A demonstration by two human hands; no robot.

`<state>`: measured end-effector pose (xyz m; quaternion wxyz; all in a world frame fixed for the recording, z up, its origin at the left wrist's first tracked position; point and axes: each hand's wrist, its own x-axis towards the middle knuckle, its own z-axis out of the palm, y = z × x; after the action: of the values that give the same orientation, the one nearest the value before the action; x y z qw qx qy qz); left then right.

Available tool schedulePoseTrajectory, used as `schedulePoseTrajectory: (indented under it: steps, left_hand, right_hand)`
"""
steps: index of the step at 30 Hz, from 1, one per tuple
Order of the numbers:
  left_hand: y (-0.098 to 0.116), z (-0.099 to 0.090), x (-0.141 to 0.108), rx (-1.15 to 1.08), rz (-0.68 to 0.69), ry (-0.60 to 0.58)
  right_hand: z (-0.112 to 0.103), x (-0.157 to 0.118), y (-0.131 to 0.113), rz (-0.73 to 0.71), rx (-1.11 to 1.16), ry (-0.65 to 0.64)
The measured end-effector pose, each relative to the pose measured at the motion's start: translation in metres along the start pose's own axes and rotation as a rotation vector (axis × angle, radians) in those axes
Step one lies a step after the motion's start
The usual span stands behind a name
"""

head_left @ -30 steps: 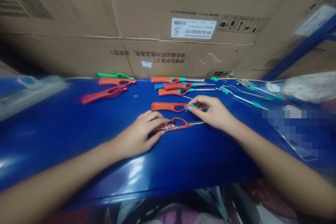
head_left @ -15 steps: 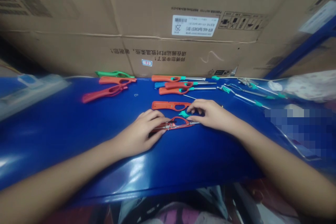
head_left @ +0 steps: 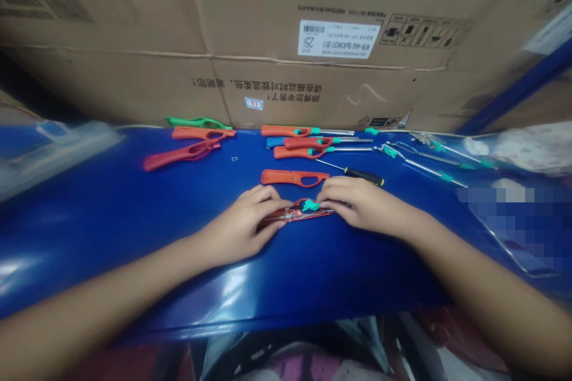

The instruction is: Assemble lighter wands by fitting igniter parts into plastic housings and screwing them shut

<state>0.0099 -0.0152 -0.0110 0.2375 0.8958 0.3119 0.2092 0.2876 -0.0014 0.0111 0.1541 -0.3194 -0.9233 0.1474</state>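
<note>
My left hand [head_left: 243,223] grips the handle end of an opened red gas lighter [head_left: 297,215], whose inner parts and wire lie exposed on the blue table. My right hand [head_left: 360,201] pinches a small green plastic trigger [head_left: 310,206] over the lighter's finger loop; whether it touches the shell I cannot tell. Just beyond lies a loose orange shell half [head_left: 281,177]. A screwdriver [head_left: 366,177] with a black and yellow handle rests behind my right hand, its thin shaft pointing left.
Behind are several lighters with metal tubes [head_left: 297,153], and red, orange and green lighter bodies [head_left: 183,155] at left. Metal rods with green parts [head_left: 424,168] lie right. A large cardboard box [head_left: 259,24] borders the table's back; a clear plastic container [head_left: 58,152] stands far left.
My right hand has brought the green trigger down and slightly left, from between the two shell halves to the loop of the opened lighter. The screwdriver's handle now shows. My left hand keeps its grip.
</note>
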Motion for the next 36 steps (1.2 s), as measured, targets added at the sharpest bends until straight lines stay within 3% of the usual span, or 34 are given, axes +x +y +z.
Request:
schedulePoseTrajectory:
  steps: [9, 23, 36]
  left_hand:
    - [-0.001, 0.001, 0.001, -0.017, -0.014, 0.002]
    - [-0.001, 0.001, 0.004, -0.129, -0.090, 0.006]
    - [0.000, 0.001, 0.005, -0.136, -0.099, 0.006]
  right_hand:
    - [0.009, 0.003, 0.000, 0.037, 0.014, -0.003]
    - [0.016, 0.004, -0.005, -0.095, 0.023, 0.102]
    - [0.016, 0.004, -0.006, -0.102, -0.033, 0.043]
